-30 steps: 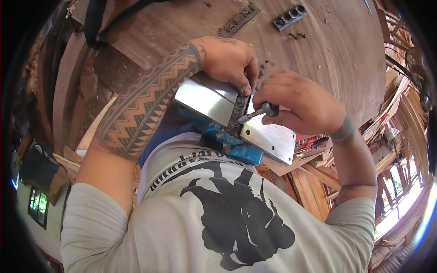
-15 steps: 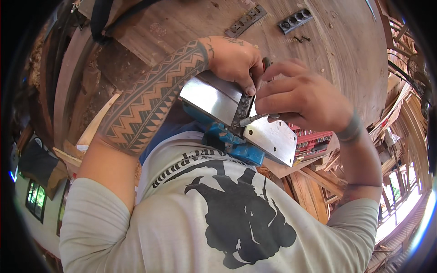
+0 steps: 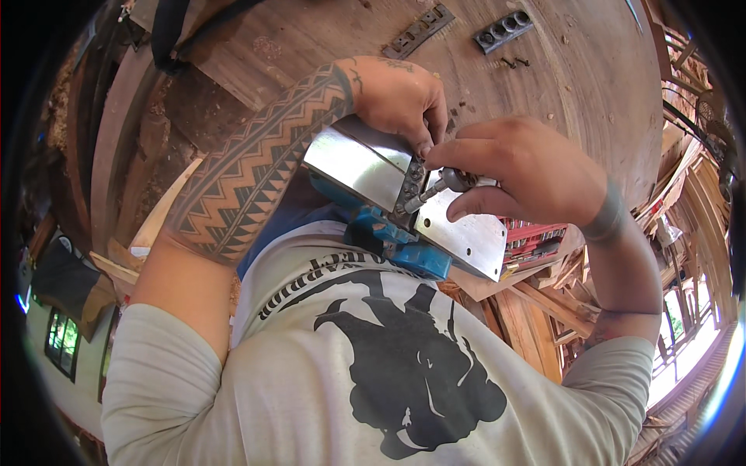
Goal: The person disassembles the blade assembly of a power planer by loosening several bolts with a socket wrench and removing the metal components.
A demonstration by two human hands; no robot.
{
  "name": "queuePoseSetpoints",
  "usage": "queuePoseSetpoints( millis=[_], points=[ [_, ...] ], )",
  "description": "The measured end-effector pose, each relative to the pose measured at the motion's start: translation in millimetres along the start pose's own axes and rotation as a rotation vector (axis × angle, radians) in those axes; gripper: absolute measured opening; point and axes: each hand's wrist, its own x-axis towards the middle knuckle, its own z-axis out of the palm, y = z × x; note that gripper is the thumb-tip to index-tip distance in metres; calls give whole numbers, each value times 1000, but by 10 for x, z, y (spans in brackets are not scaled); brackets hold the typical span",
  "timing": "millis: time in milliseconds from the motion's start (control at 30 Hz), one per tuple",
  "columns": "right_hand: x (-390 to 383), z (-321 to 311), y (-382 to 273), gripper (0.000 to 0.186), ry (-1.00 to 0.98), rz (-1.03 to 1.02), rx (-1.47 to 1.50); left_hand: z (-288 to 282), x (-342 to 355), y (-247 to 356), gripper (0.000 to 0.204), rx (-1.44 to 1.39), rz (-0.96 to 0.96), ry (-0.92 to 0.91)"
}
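In front of my body an upturned electric hand planer with a blue body shows its two shiny metal sole plates. A dark cutter block with bolt heads sits in the gap between them. My left hand is closed, its fingertips pressed on the far end of that block. My right hand grips a socket wrench between thumb and fingers. The wrench leans, its socket end down at a bolt near the block's close end. Part of its handle is hidden by my fingers.
On the wooden table beyond lie a slotted metal plate, a dark bar with round holes and loose bolts. A red tool case stands right of the planer. Wood offcuts pile up at the right.
My right hand has turned and shifted right, its thumb now below the wrench, exposing more of the tool. The wrench stands at a different slant. My left hand has barely moved.
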Motion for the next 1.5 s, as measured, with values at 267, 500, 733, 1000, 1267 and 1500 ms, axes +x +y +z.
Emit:
queuePoseSetpoints(
  millis=[267,500,733,1000,1267,1500],
  points=[
    [18,60,-286,51,35,602,652,-27,-75,102,30,-20,-73,25],
    [-147,158,-169,44,43,507,1111,6,-30,9,28,0,-14,15],
    [-214,188,66,44,-31,410,1393,1,-10,-17,27,-16,6,6],
    [-234,173,105,43,-26,396,1356,1,-25,-7,28,-4,-3,8],
    [-214,289,21,41,127,212,713,-2,-12,-11,28,8,-3,-4],
    [-19,61,86,43,210,-197,30,-21,-36,33,34,-13,-80,24]
  ],
)
